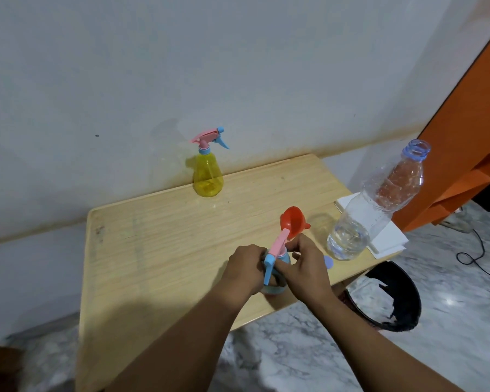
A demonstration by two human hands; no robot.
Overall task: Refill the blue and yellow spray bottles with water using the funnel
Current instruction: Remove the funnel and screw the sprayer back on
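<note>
Both hands grip blue bottle (277, 261): left hand (245, 271) steadies body, right hand (303, 264) at collar; keep upright while turning.

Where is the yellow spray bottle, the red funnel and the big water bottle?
yellow spray bottle (208, 176): head view, on its yellow body.
red funnel (292, 220): head view, inside its wide bowl.
water bottle (379, 202): head view, on its clear side, mid-height.

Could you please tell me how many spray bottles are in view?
2. The yellow bottle stands at the table's far edge by the wall; the blue bottle is near the front edge, gripped by both hands. None seems hidden.
</note>
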